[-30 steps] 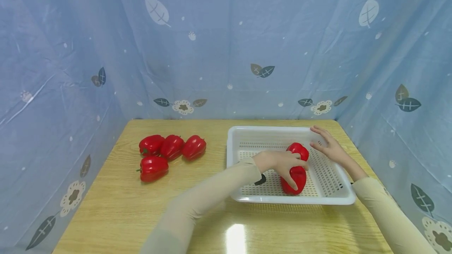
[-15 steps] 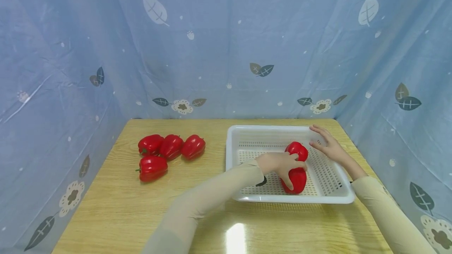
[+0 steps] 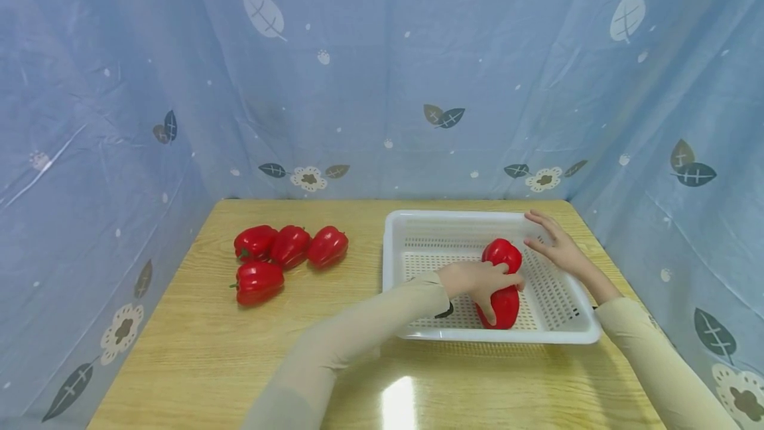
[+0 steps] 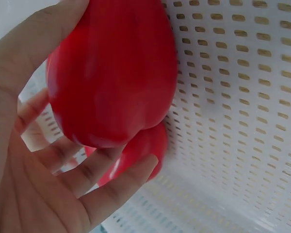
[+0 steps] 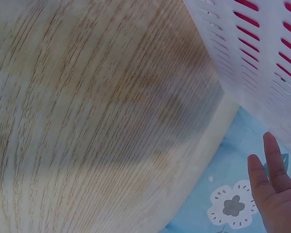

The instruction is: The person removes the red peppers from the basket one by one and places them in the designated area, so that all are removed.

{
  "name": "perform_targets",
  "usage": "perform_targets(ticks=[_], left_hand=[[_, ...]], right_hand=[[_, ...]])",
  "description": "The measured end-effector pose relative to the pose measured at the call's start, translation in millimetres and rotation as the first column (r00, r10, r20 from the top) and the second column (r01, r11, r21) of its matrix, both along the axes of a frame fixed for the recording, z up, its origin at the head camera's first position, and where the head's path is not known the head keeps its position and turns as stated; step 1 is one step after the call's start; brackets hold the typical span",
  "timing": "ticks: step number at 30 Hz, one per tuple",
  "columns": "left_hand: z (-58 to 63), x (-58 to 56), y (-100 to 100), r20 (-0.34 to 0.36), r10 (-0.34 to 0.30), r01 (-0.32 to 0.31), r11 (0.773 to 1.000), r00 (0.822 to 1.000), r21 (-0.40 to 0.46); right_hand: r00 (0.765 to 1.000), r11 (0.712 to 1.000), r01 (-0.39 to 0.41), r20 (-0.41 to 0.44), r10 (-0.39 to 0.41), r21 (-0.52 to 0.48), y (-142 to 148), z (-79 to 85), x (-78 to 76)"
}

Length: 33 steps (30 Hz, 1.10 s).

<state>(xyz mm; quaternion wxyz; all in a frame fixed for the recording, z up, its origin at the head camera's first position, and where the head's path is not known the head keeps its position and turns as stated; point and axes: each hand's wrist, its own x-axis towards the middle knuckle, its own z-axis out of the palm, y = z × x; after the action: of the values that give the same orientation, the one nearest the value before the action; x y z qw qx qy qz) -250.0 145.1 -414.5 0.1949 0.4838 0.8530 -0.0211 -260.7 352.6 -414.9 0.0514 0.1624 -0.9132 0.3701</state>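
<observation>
A white plastic basket (image 3: pixel 442 335) with slotted walls stands on the right part of the table. Two red bell peppers lie in it, a far bell pepper (image 3: pixel 500 254) and a near bell pepper (image 3: pixel 506 307). My left hand (image 3: pixel 477 281) reaches over the basket floor and holds the near bell pepper (image 4: pixel 116 68), thumb along one side and fingers round its end. The fingertips overlap the far bell pepper (image 4: pixel 144 150) in the left wrist view. My right hand (image 3: pixel 561 254) is at the basket's right rim, fingers extended; its fingers (image 5: pixel 274 165) show outside the slotted wall.
Several more red bell peppers (image 3: pixel 290 246) lie grouped on the left of the wooden table (image 3: pixel 268 350). A blue patterned curtain (image 3: pixel 358 85) hangs close behind the table and along both sides.
My left hand has shifted slightly to the right over the near bell pepper, which stays in about the same spot. The right hand stays at the basket's rim.
</observation>
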Motion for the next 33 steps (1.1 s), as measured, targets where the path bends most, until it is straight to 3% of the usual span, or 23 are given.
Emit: perform_targets(ticks=[13, 21, 26, 33], left_hand=[[2.8, 0.2, -1.1, 0.021, -0.039, 0.039, 0.999, 0.999, 0.011], [4.9, 0.7, -5.6, 0.014, -0.051, 0.051, 0.998, 0.999, 0.036], [11.6, -0.3, -13.9, -0.007, -0.059, 0.059, 0.995, 0.998, 0.078], [21.5, -2.9, -29.5, 0.031, -0.057, 0.050, 0.978, 0.998, 0.200]], right_hand=[[1.000, 1.000, 0.008, -0.012, -0.008, 0.008, 2.2, -0.5, -3.3], [1.000, 1.000, 0.015, -0.007, -0.015, 0.018, 22.2, -25.2, -19.9], [1.000, 1.000, 0.012, -0.005, -0.012, 0.010, 26.0, -30.7, -21.7], [1.000, 1.000, 0.005, -0.006, -0.005, 0.015, 26.3, -30.6, -20.8]])
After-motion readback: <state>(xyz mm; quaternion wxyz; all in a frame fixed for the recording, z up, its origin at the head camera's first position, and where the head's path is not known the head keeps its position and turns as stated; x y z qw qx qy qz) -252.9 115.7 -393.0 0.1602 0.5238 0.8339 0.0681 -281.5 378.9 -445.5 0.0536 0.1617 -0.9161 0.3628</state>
